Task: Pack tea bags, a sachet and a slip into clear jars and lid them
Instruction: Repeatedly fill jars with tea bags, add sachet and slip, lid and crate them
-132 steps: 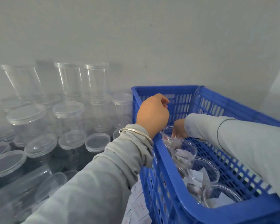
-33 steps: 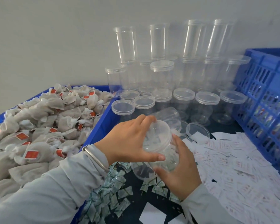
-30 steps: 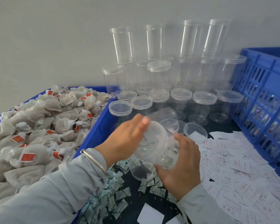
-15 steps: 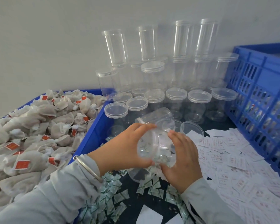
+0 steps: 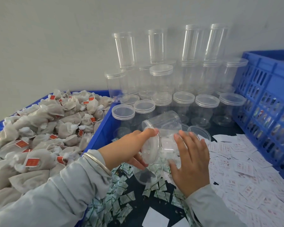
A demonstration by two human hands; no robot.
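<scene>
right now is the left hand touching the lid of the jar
Touching. The head view shows the left hand pinching the lid by its rim, fingertip at the top edge and thumb at the bottom, while the right hand holds the jar.

Tea bags (image 5: 39, 128): beige, red tags. Crates (image 5: 267, 99): blue. Sachets (image 5: 121, 199): white, green print. Slips (image 5: 236, 169): white, red print. Jars (image 5: 161, 82): clear.
</scene>
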